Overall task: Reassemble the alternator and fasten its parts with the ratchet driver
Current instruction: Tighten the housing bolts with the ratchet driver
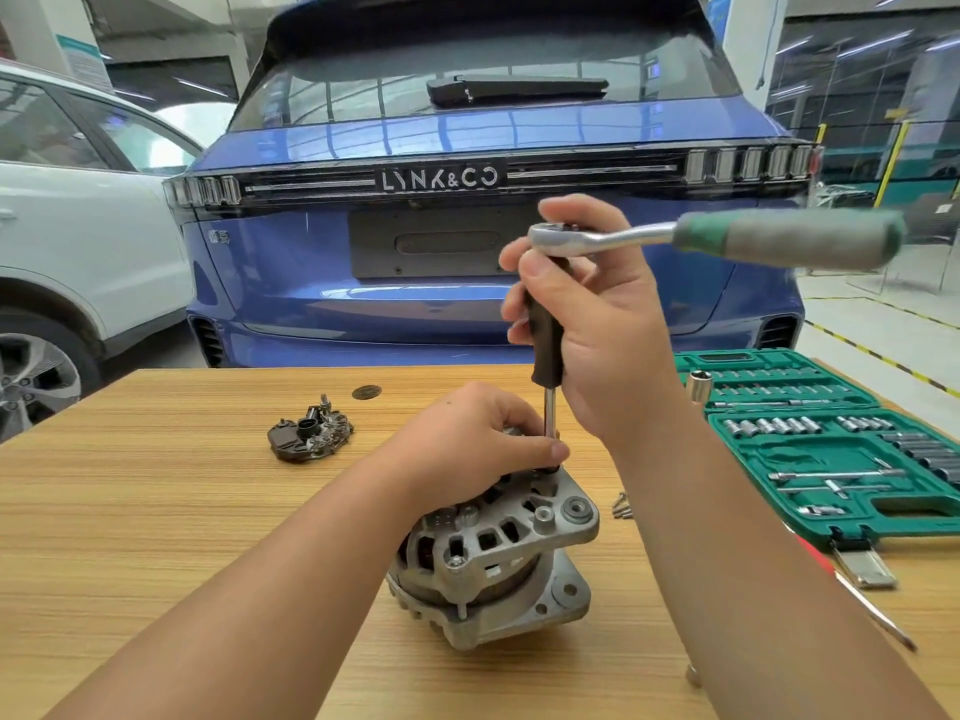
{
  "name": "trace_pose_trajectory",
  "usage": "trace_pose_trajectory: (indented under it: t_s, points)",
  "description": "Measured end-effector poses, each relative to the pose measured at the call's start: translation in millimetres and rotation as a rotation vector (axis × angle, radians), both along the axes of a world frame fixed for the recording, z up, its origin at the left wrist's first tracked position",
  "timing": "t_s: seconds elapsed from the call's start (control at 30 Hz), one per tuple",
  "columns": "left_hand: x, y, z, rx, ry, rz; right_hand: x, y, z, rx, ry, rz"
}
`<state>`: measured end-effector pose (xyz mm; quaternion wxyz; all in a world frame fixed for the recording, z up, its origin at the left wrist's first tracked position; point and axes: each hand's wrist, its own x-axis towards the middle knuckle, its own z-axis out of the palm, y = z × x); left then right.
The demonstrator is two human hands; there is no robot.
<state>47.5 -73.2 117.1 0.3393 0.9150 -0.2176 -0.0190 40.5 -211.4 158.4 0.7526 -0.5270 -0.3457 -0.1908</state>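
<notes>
1. White car (78,241) at 9 o'clock of the view, behind the desk (156,537); only its rear quarter and a wheel show.
2. Rectifier plate (310,434), dark, with black connector, lies flat on the desk at 10 o'clock from the alternator, well apart from it. Small dark round disc (367,392) just beyond it, at 1 o'clock of the plate.
3. Blue car (467,283), tail facing the camera, fills 12 o'clock behind the desk edge.
4. Alternator (493,553), silver housing, stands on the desk at centre, about 6 o'clock of the view, mounting ears toward 3 o'clock.
5. Left hand (478,439) rests on top of the alternator, fingers curled over the housing, thumb tip pressed against the driver shaft near its lower end.
6. Driver (545,330), black handle and thin steel shaft, stands upright, tip down on the alternator top at its 12 o'clock edge.
7. Right hand (592,314) grips the black handle, fingers wrapped round it.
8. Ratchet (727,236) sits on top of the driver handle, head by the right hand's fingertips, green-grey grip pointing to 3 o'clock; blurred.
9. Loose screws (622,506) on the desk at 3 o'clock of the alternator, near it.
10. Single socket (697,389) stands upright beside the case's left edge.
11. Green socket case (831,449), open, at 3 o'clock of the desk, rows of sockets and extension bars inside.
</notes>
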Motion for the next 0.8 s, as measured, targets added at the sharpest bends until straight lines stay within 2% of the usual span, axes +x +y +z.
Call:
trace_pose_trajectory:
  t_s: [0.07, 0.2, 0.37, 0.5, 0.67, 0.73, 0.8]
  points:
    - [0, 0, 0, -0.009, -0.001, -0.009, 1, 0, -2, -0.040, -0.045, 0.069]
    - [-1, 0, 2, -0.010, -0.003, -0.013, 4, -8, 0, 0.005, 0.035, 0.397]
    - [-2, 0, 2, -0.010, 0.008, -0.011, 6, -13, -1, 0.005, 0.095, 0.467]
    - [-1, 1, 1, -0.025, 0.010, -0.017, 4, -7, 7, 0.071, 0.263, 0.310]
    - [-1, -1, 1, 0.024, -0.008, -0.016, -4, 6, 7, 0.046, 0.198, -0.215]
    - [-1, -1, 1, 0.017, 0.000, -0.023, -4, 4, 10, 0.022, 0.272, -0.195]
    - [0, 0, 0, -0.007, 0.031, -0.023, -3, -7, 14, -0.018, 0.325, 0.060]
